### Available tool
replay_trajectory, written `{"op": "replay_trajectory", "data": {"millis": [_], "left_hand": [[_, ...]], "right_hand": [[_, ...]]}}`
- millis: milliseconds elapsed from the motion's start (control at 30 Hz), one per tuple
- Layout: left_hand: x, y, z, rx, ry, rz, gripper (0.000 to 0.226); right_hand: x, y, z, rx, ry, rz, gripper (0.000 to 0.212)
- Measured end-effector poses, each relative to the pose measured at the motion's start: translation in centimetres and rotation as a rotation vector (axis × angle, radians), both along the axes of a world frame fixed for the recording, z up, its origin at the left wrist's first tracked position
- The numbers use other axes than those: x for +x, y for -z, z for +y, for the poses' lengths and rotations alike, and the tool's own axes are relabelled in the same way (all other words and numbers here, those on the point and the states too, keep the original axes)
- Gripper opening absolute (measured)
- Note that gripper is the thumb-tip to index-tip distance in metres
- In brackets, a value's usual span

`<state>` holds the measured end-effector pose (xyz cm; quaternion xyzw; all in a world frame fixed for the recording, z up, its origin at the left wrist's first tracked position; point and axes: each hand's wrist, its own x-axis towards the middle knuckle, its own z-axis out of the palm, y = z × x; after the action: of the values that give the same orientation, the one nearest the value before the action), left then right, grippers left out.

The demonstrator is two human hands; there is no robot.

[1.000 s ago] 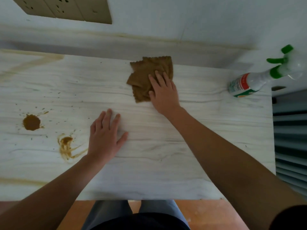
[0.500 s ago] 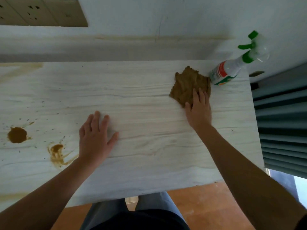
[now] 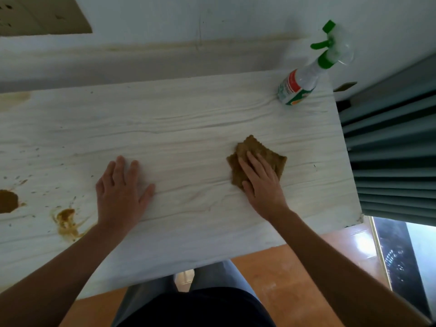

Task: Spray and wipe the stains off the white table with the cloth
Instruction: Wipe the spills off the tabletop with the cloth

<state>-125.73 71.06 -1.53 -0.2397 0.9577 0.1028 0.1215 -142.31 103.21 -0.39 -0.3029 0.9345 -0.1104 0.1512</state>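
My right hand (image 3: 260,182) presses flat on a folded brown cloth (image 3: 271,155) on the right part of the white wood-grain table (image 3: 188,128). With its fingers spread, my left hand (image 3: 121,192) rests flat on the bare table near the middle. A brown smear (image 3: 67,221) lies just left of my left wrist. A darker brown blot (image 3: 8,201) sits at the left edge, with small specks around both. A spray bottle (image 3: 298,84) with a green trigger stands at the far right corner, apart from both hands.
The table's far side meets a white wall with yellowish streaks (image 3: 165,47). A beige socket panel (image 3: 42,15) is at the top left. Grey pleated curtain (image 3: 389,149) hangs beside the table's right edge. Orange floor (image 3: 283,279) and my legs lie below the near edge.
My right hand has slid the cloth from the table's far middle out to the right beside the bottle, then back toward me. My left hand stayed planted.
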Motion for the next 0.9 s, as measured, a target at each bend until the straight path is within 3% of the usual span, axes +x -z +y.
{"op": "replay_trajectory", "data": {"millis": [100,400,633,767,900], "left_hand": [[0.0,0.0,0.0,0.000,-0.002,0.004,0.079],[-0.2,-0.2,0.1,0.009,-0.042,-0.007,0.080],[-0.3,-0.4,0.3,0.015,-0.052,-0.016,0.080],[-0.2,-0.4,0.4,0.016,-0.040,0.007,0.077],[-0.1,-0.1,0.4,0.010,-0.037,0.012,0.075]], "right_hand": [[-3.2,1.0,0.1,0.019,-0.099,0.031,0.053],[-9.7,1.5,9.4,0.107,0.404,0.023,0.064],[-2.9,2.2,11.5,0.027,0.625,0.002,0.070],[4.2,2.4,7.1,-0.009,0.562,-0.016,0.071],[9.7,2.8,0.7,-0.017,0.301,-0.036,0.070]]}}
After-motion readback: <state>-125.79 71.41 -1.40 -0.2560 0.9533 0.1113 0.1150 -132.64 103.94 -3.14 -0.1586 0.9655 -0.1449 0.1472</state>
